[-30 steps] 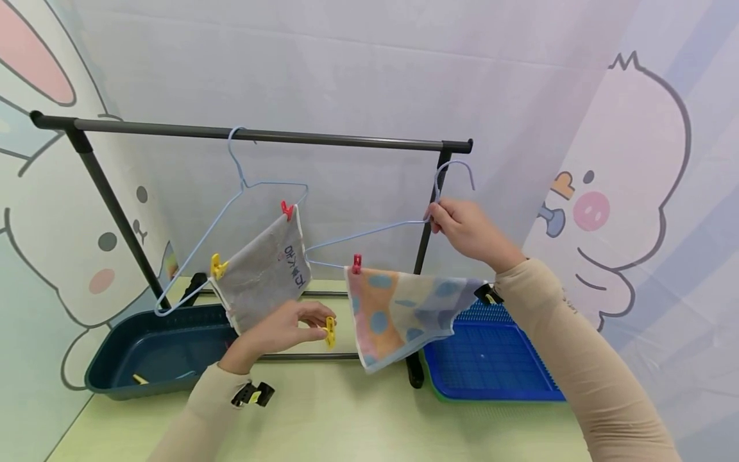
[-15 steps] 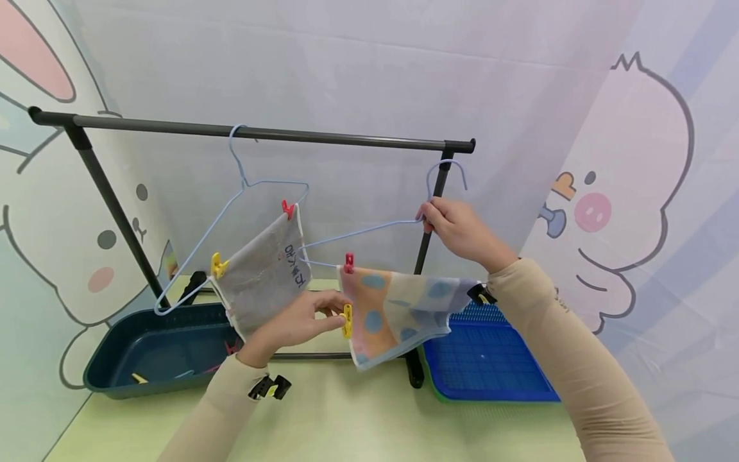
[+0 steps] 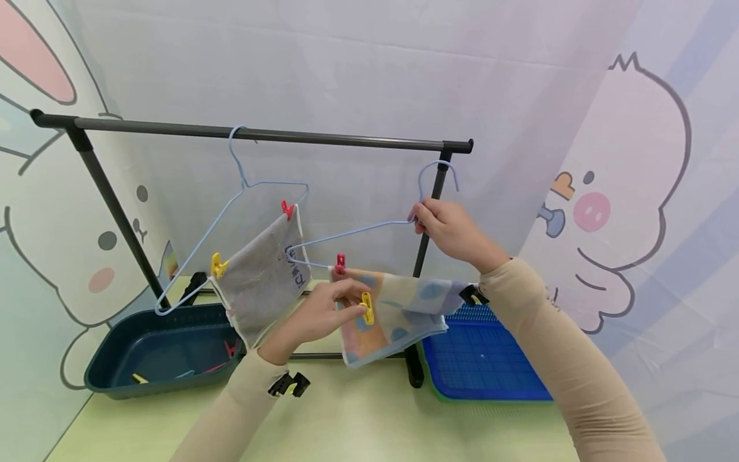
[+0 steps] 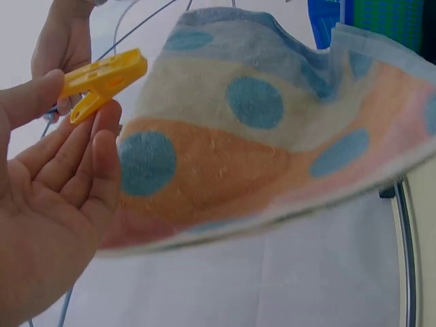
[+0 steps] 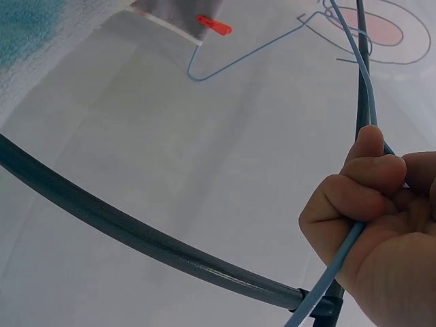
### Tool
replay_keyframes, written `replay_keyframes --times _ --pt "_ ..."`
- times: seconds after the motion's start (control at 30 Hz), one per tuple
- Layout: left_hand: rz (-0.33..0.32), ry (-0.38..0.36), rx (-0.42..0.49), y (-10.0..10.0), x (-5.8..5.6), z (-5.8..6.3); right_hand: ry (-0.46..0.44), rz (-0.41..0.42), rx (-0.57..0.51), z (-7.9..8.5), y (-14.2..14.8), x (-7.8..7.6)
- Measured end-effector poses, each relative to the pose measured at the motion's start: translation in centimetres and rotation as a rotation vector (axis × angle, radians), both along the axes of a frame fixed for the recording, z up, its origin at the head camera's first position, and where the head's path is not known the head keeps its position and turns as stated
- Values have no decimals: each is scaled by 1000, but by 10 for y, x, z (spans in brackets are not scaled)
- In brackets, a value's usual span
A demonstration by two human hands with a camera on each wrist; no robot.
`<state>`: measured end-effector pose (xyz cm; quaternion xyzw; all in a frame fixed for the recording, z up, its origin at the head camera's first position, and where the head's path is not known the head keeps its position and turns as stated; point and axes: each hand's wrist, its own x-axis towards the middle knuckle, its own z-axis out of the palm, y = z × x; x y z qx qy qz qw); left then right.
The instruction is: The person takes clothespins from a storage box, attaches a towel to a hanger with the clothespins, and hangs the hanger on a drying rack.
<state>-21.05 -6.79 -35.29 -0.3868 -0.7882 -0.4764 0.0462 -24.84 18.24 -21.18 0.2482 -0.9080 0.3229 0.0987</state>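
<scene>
My right hand (image 3: 453, 232) grips a blue wire hanger (image 3: 358, 231) just below its hook, in front of the rack's right leg. From that hanger's lower bar hangs a small towel (image 3: 383, 308) with pastel bands and blue dots, fixed near its left corner by a red clothespin (image 3: 340, 263). Between thumb and fingers my left hand (image 3: 323, 314) pinches a yellow clothespin (image 3: 367, 308), held in front of the towel. The left wrist view has this yellow clothespin (image 4: 105, 78) beside the dotted cloth (image 4: 225, 129). In the right wrist view, curled fingers wrap the hanger wire (image 5: 334, 262).
A black rack (image 3: 346, 139) spans the table (image 3: 358, 417). On it hangs another hanger (image 3: 199, 237) with a grey towel (image 3: 265, 276), pinned by yellow and red clothespins. A dark basin (image 3: 144, 353) with clothespins stands left, a blue basket (image 3: 491, 359) right.
My left hand has moved right with the yellow clothespin, from beside the dotted towel to in front of it. The right hand, hanger and towel have shifted slightly left.
</scene>
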Motion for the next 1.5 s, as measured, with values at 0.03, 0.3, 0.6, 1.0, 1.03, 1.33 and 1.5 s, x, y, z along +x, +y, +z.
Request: replay_keyframes --times 0.03,0.3,0.6,1.0,1.03,1.33,1.5 --pt "3 -2 5 3 0 2 -3 2 -2 0 -1 0" --pt "25 31 36 18 0 14 -20 14 -8 -1 -5 1" --pt "34 81 57 29 -1 24 -48 52 -26 -2 -8 2" --pt "121 50 94 40 -3 27 -112 90 -41 -11 -12 4" --pt "133 41 96 41 -3 27 -117 95 -46 -12 -12 4" --pt "150 65 116 53 -2 32 -175 134 -84 -14 -15 5" --pt "139 99 140 58 -5 31 -176 161 -82 -16 -18 6"
